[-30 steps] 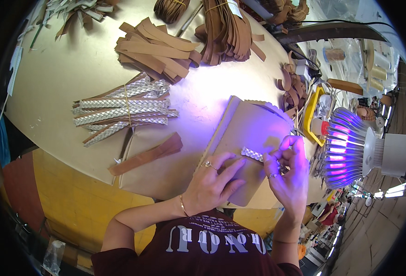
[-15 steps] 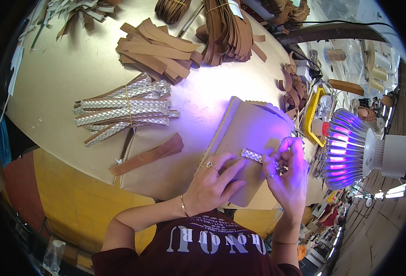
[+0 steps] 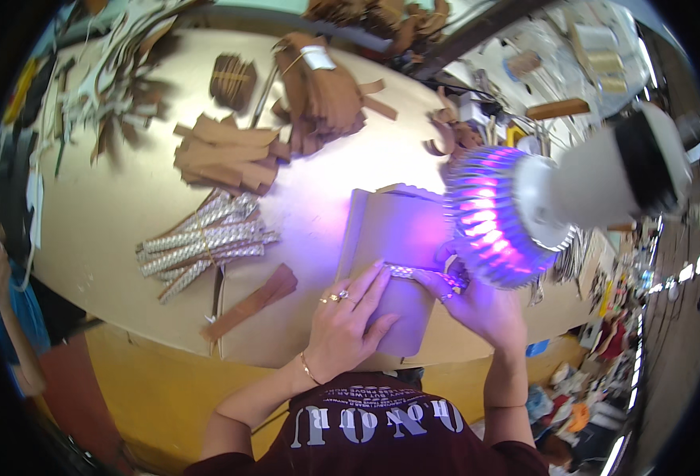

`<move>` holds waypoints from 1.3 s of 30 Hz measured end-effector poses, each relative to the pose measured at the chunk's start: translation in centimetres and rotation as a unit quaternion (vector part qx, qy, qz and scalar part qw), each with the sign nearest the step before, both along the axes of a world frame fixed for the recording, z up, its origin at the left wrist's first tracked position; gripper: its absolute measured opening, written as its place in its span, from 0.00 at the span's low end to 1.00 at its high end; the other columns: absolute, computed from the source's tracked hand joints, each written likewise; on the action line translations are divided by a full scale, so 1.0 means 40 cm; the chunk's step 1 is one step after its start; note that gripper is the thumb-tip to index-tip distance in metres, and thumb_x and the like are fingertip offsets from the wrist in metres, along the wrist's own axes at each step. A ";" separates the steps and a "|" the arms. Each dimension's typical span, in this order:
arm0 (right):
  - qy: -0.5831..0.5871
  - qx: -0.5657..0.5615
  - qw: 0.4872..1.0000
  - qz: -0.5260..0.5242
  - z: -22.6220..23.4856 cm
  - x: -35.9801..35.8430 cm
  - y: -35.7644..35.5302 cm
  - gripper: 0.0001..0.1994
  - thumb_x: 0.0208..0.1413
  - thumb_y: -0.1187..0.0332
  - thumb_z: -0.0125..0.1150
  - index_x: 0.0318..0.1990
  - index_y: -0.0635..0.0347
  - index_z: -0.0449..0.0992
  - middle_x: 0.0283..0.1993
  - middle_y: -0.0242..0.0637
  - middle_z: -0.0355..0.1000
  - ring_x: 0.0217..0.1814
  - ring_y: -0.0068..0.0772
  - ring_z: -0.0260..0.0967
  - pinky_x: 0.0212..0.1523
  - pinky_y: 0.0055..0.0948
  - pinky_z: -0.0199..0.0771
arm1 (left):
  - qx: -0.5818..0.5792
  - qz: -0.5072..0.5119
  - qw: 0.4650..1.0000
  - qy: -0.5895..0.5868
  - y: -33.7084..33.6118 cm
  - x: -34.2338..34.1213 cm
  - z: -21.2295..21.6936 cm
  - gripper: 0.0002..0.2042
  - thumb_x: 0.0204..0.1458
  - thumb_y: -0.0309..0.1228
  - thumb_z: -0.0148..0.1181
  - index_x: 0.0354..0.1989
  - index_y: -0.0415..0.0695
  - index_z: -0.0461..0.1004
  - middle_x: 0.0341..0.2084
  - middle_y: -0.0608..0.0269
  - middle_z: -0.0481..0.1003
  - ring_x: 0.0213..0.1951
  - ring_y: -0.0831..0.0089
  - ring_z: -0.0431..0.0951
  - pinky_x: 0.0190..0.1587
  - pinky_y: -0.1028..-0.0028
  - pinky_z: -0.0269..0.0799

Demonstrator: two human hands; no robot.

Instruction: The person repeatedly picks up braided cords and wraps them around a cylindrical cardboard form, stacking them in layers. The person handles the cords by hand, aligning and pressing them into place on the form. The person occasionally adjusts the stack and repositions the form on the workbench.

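A short silvery braided strip (image 3: 401, 271) lies across a flat brown board (image 3: 401, 321) with a raised left edge and a wavy far edge. My left hand (image 3: 354, 313) rests at the board's left side, fingers stretched out, fingertips at the strip's left end. Around the strip's right part, my right hand (image 3: 477, 305) has its thumb on the near side and fingers on the far side; the lamp hides some of those fingers. Left of the board lies a bundle of similar braided strips (image 3: 207, 242) tied with a band. A few flat brown strips (image 3: 255, 301) lie nearer me.
A finned lamp (image 3: 500, 214) with violet light hangs over the board's right side. Brown strip piles (image 3: 227, 155) and a tied bundle (image 3: 318, 95) lie farther back. Loose scraps (image 3: 128, 79) lie far left. Another person's arm (image 3: 9, 301) shows at the left edge.
The whole view has shifted, so the lamp now covers part of my right hand. My right fingers have come down along the strip. My left fingertips have reached the strip's left end.
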State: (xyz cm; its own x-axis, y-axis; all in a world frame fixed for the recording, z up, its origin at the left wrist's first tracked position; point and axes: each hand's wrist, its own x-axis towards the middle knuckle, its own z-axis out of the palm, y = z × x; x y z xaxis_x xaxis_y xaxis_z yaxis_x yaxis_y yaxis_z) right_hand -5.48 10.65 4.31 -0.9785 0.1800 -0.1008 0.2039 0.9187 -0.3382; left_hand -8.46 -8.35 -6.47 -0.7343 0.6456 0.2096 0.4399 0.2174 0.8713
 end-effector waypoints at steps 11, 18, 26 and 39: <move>-0.049 -0.220 0.972 -0.070 -0.036 0.123 0.191 0.16 0.54 0.56 0.67 0.30 0.63 0.79 0.23 0.41 0.71 0.24 0.35 0.66 0.28 0.34 0.65 | -0.065 -0.008 0.995 0.075 0.006 0.003 0.010 0.25 0.55 0.34 0.61 0.59 0.33 0.68 0.57 0.45 0.70 0.52 0.51 0.75 0.54 0.62 0.69; -0.020 -0.291 0.955 -0.051 -0.131 0.136 0.218 0.18 0.56 0.54 0.64 0.31 0.63 0.78 0.23 0.42 0.71 0.25 0.36 0.67 0.29 0.35 0.65 | -0.095 -0.013 0.994 0.044 0.011 0.010 0.027 0.24 0.56 0.29 0.57 0.60 0.31 0.67 0.57 0.42 0.69 0.57 0.51 0.72 0.59 0.63 0.67; 0.015 -0.394 0.917 -0.067 -0.214 0.144 0.209 0.22 0.57 0.48 0.61 0.33 0.63 0.80 0.23 0.47 0.72 0.27 0.44 0.71 0.31 0.39 0.67 | -0.116 -0.008 0.992 0.053 0.016 0.016 0.035 0.23 0.58 0.30 0.53 0.60 0.30 0.66 0.57 0.41 0.69 0.56 0.51 0.73 0.57 0.62 0.68; 0.037 -0.494 0.847 -0.193 -0.331 0.161 0.176 0.26 0.51 0.44 0.68 0.26 0.64 0.80 0.18 0.33 0.68 0.22 0.24 0.62 0.24 0.29 0.64 | -0.141 -0.003 0.986 0.091 0.013 0.019 0.028 0.24 0.60 0.34 0.50 0.62 0.30 0.65 0.58 0.39 0.68 0.54 0.52 0.74 0.54 0.63 0.70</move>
